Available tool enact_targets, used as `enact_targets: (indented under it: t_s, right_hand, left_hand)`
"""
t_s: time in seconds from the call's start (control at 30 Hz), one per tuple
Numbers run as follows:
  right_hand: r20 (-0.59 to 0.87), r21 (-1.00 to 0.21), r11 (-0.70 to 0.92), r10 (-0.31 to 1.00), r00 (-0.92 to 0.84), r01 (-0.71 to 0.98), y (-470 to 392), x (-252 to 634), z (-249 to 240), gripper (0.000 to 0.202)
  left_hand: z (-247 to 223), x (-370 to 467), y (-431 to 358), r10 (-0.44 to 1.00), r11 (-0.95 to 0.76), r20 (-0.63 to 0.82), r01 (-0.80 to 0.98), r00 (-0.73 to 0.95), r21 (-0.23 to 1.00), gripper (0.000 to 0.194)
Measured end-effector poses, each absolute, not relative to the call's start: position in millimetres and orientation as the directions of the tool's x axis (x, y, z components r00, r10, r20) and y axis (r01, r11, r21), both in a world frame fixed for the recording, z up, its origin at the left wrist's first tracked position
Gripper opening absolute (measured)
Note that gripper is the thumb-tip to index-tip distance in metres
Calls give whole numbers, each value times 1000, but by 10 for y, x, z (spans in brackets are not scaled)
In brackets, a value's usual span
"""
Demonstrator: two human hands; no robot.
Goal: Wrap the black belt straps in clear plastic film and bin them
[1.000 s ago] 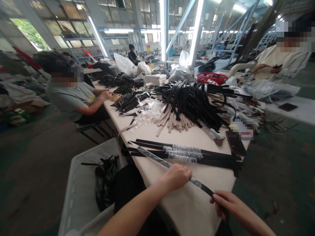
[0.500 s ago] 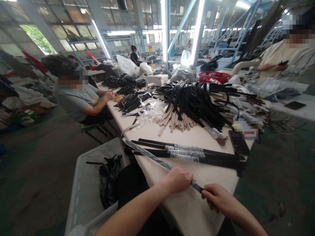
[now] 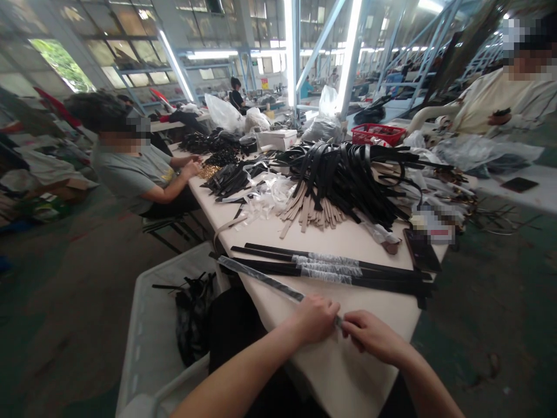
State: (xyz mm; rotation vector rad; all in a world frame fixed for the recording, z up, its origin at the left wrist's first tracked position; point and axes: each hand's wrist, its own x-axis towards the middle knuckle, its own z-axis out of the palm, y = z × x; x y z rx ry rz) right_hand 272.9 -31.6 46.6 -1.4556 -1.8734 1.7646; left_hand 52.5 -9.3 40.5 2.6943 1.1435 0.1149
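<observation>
In the head view, a plastic-sleeved black strap (image 3: 261, 278) is held slantwise across the tabletop's (image 3: 374, 307) left edge, clamped in the left hand's grip (image 3: 317, 319); it is pinched just beside by the right hand (image 3: 365, 334). Wrapped straps (image 3: 328, 269) are laid beyond, reaching the right edge.

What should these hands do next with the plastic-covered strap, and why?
Perhaps the left hand should bunch the clear plastic sleeve inward: a dark strap tip seems to poke beyond it, and the neighboring black straps wear theirs gathered mid-length.
</observation>
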Motion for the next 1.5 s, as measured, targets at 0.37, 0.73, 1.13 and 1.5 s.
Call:
enact_targets:
  t_s: [0.37,0.73,1.13,1.5]
  right_hand:
    - [-486,-851,-212,663,-569,480,-162,2814,516,32]
    - [-512,-824,-179,640,-572,537,-38,2844,602,33]
    - [-441,-410,-5,877,-193,912,232,3843,1041,22]
    - [67,-349,554,819,-569,756,-152,780,1055,19]
  left_hand:
    - [480,490,-82,746,-637,-49,733,664,239,15]
    - [452,663,-118,748,-617,-48,720,662,318,18]
    - [681,-1326,53,994,-105,13,936,107,335,14]
    - [1222,-1540,-394,944,-265,178,960,279,-94,24]
